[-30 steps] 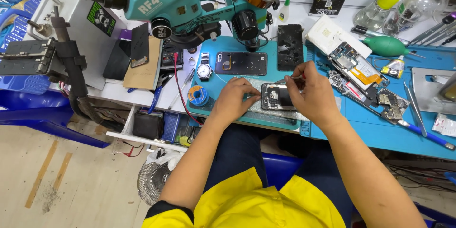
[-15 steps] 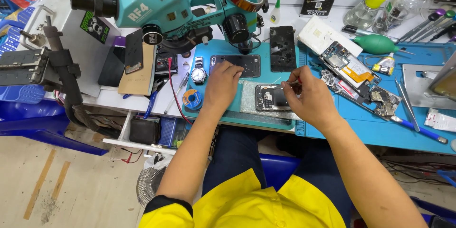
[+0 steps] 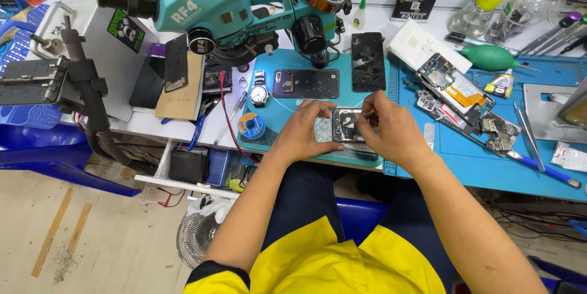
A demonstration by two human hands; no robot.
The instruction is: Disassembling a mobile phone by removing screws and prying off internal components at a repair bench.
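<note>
Head view
Phone: opened phone (image 3: 347,125) lies flat on the teal mat (image 3: 275,116), near its front edge, below the microscope (image 3: 220,6).
Left hand (image 3: 304,132): fingers curled, steadying the phone's left end.
Right hand (image 3: 391,129): fingertips pinched over the phone's top; whether they hold a tool I cannot tell.
Handling: likely light, stiff, fragile inside; best gripped by the side edges.
Room: table edge lies just below; loose phone parts (image 3: 465,101) crowd the right, a watch (image 3: 259,93) the left.
</note>
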